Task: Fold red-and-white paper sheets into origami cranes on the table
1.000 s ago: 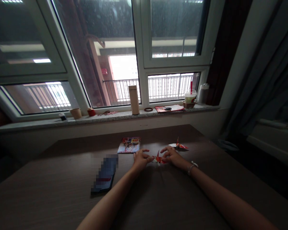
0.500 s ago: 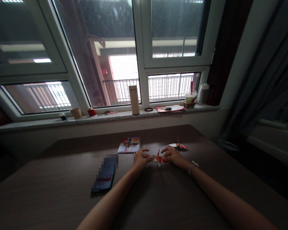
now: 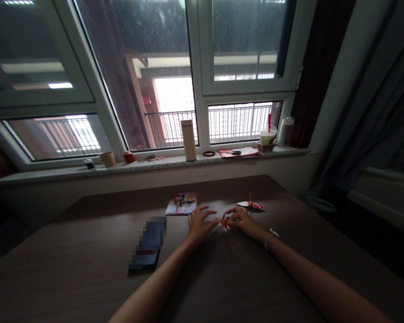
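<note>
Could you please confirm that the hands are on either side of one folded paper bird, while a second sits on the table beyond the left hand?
Not quite: the head view shows the second paper bird on the table beyond the right hand, not the left hand. The first paper bird is indeed between the hands.

Origami crane [image 3: 224, 222], small, red-orange and white patterned paper; folded, one thin point sticking up, wings out sideways, outer ends partly hidden. Sits upright at table [image 3: 87, 242], nearer far edge than near, toward far right corner.
</note>
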`<state>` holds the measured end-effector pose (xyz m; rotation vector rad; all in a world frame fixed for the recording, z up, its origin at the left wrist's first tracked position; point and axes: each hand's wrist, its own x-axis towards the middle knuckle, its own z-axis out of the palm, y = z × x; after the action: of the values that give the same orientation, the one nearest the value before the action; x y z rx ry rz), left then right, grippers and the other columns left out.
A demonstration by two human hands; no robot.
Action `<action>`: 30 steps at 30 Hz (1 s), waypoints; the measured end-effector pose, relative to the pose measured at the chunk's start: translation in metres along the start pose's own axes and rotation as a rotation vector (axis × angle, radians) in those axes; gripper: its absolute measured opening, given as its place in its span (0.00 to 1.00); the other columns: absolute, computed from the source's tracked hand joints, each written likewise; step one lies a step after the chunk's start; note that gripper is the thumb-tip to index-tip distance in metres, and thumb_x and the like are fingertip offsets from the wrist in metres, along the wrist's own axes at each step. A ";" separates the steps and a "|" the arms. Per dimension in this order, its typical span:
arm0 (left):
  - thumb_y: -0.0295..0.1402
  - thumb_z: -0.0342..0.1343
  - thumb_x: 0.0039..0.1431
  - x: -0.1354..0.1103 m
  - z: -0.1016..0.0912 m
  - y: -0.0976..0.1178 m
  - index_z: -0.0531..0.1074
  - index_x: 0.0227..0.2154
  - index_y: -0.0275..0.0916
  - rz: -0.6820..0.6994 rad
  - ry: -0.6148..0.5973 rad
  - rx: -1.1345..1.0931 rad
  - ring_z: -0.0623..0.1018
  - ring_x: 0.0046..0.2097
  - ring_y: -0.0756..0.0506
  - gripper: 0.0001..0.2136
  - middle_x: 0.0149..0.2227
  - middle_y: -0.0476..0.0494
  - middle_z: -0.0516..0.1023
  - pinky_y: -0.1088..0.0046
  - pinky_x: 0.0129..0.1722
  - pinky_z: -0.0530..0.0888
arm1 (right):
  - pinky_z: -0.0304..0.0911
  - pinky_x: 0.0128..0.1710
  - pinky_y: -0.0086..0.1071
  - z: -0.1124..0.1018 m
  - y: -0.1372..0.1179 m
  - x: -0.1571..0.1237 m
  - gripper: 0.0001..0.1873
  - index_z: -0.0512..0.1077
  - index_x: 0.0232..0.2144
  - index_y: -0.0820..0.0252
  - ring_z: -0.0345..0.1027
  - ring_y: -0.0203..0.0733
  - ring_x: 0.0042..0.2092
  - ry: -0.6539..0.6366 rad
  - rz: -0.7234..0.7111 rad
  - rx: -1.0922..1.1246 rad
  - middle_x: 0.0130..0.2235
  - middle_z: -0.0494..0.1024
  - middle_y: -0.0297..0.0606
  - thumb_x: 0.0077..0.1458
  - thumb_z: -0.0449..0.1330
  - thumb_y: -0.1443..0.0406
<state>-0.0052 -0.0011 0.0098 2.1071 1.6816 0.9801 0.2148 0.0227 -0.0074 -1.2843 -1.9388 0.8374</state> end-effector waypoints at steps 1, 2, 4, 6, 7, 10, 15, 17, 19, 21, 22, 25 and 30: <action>0.40 0.64 0.53 0.000 0.000 0.000 0.78 0.45 0.55 0.019 -0.004 -0.001 0.65 0.60 0.39 0.14 0.57 0.49 0.69 0.54 0.62 0.58 | 0.45 0.64 0.48 0.000 0.000 0.000 0.08 0.74 0.25 0.58 0.56 0.51 0.60 -0.002 0.002 -0.009 0.49 0.75 0.42 0.51 0.65 0.61; 0.40 0.65 0.52 -0.001 -0.001 0.000 0.78 0.45 0.56 0.033 -0.015 0.002 0.64 0.61 0.38 0.16 0.58 0.49 0.69 0.54 0.62 0.58 | 0.45 0.64 0.48 -0.001 0.000 0.000 0.07 0.74 0.24 0.59 0.55 0.50 0.60 -0.004 0.006 -0.016 0.51 0.74 0.42 0.52 0.64 0.62; 0.41 0.67 0.49 -0.001 -0.001 -0.001 0.78 0.45 0.56 0.054 -0.050 0.012 0.63 0.62 0.37 0.18 0.59 0.48 0.68 0.52 0.62 0.57 | 0.45 0.64 0.47 -0.002 0.000 0.001 0.07 0.74 0.23 0.59 0.55 0.50 0.60 -0.011 0.010 -0.026 0.53 0.73 0.41 0.52 0.63 0.64; 0.41 0.69 0.47 -0.001 0.000 -0.002 0.78 0.45 0.57 0.064 -0.082 0.027 0.62 0.62 0.36 0.20 0.60 0.48 0.67 0.51 0.63 0.56 | 0.45 0.64 0.48 -0.003 0.000 0.001 0.07 0.75 0.23 0.59 0.54 0.50 0.60 -0.016 0.009 -0.028 0.53 0.72 0.41 0.52 0.63 0.65; 0.41 0.69 0.46 -0.001 0.001 -0.003 0.78 0.45 0.57 0.066 -0.096 0.035 0.62 0.62 0.36 0.20 0.60 0.48 0.67 0.50 0.63 0.55 | 0.45 0.64 0.48 -0.003 0.000 0.001 0.07 0.75 0.23 0.59 0.54 0.51 0.60 -0.019 0.008 -0.028 0.53 0.72 0.41 0.52 0.63 0.65; 0.41 0.70 0.46 0.000 0.002 -0.004 0.79 0.43 0.56 0.064 -0.111 0.056 0.61 0.63 0.35 0.18 0.60 0.48 0.67 0.50 0.62 0.55 | 0.46 0.64 0.48 -0.003 0.000 0.001 0.07 0.75 0.23 0.58 0.54 0.51 0.61 -0.022 0.006 -0.021 0.53 0.73 0.41 0.52 0.63 0.65; 0.38 0.70 0.46 0.000 0.002 -0.004 0.80 0.40 0.55 0.070 -0.083 0.052 0.63 0.62 0.36 0.15 0.59 0.48 0.68 0.53 0.62 0.57 | 0.48 0.64 0.50 -0.001 0.007 0.002 0.07 0.74 0.23 0.58 0.56 0.52 0.60 -0.015 -0.015 0.002 0.51 0.74 0.41 0.51 0.64 0.63; 0.37 0.70 0.46 0.000 0.003 -0.004 0.81 0.40 0.54 0.067 -0.070 0.047 0.63 0.61 0.36 0.15 0.59 0.47 0.68 0.53 0.62 0.58 | 0.49 0.63 0.49 -0.001 0.010 0.003 0.07 0.75 0.25 0.58 0.57 0.52 0.60 -0.006 -0.033 0.009 0.51 0.74 0.42 0.52 0.64 0.61; 0.36 0.70 0.46 0.000 0.003 -0.005 0.81 0.39 0.54 0.061 -0.058 0.036 0.64 0.61 0.36 0.15 0.58 0.47 0.69 0.53 0.62 0.58 | 0.51 0.63 0.48 -0.002 0.011 0.003 0.08 0.77 0.30 0.57 0.59 0.51 0.59 0.015 -0.079 0.024 0.52 0.73 0.43 0.53 0.64 0.59; 0.35 0.70 0.46 0.001 0.003 -0.005 0.81 0.39 0.54 0.055 -0.047 0.019 0.64 0.60 0.37 0.15 0.57 0.48 0.69 0.53 0.62 0.59 | 0.53 0.62 0.47 -0.004 0.009 0.002 0.13 0.77 0.37 0.56 0.62 0.49 0.57 0.043 -0.142 0.060 0.51 0.74 0.42 0.52 0.64 0.56; 0.35 0.69 0.46 0.001 0.003 -0.005 0.81 0.39 0.54 0.051 -0.041 0.012 0.65 0.60 0.37 0.15 0.57 0.48 0.70 0.53 0.62 0.59 | 0.54 0.61 0.46 -0.005 0.007 0.002 0.16 0.77 0.40 0.55 0.63 0.49 0.56 0.054 -0.171 0.085 0.50 0.74 0.42 0.52 0.65 0.54; 0.33 0.69 0.46 0.001 0.003 -0.005 0.81 0.39 0.52 0.029 -0.027 -0.009 0.66 0.59 0.37 0.15 0.56 0.47 0.71 0.54 0.61 0.60 | 0.60 0.57 0.43 -0.009 0.000 0.000 0.20 0.75 0.39 0.55 0.67 0.47 0.53 0.043 -0.212 0.167 0.48 0.75 0.40 0.48 0.67 0.52; 0.33 0.68 0.46 0.002 0.001 -0.002 0.81 0.40 0.51 -0.003 -0.033 -0.021 0.66 0.59 0.37 0.15 0.55 0.46 0.72 0.55 0.61 0.61 | 0.64 0.50 0.40 -0.008 -0.004 -0.002 0.15 0.74 0.34 0.58 0.71 0.46 0.46 -0.047 -0.212 0.189 0.41 0.77 0.38 0.46 0.69 0.56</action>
<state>-0.0059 0.0011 0.0085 2.0955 1.6511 0.9533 0.2198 0.0204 0.0003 -0.9388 -1.9402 0.9236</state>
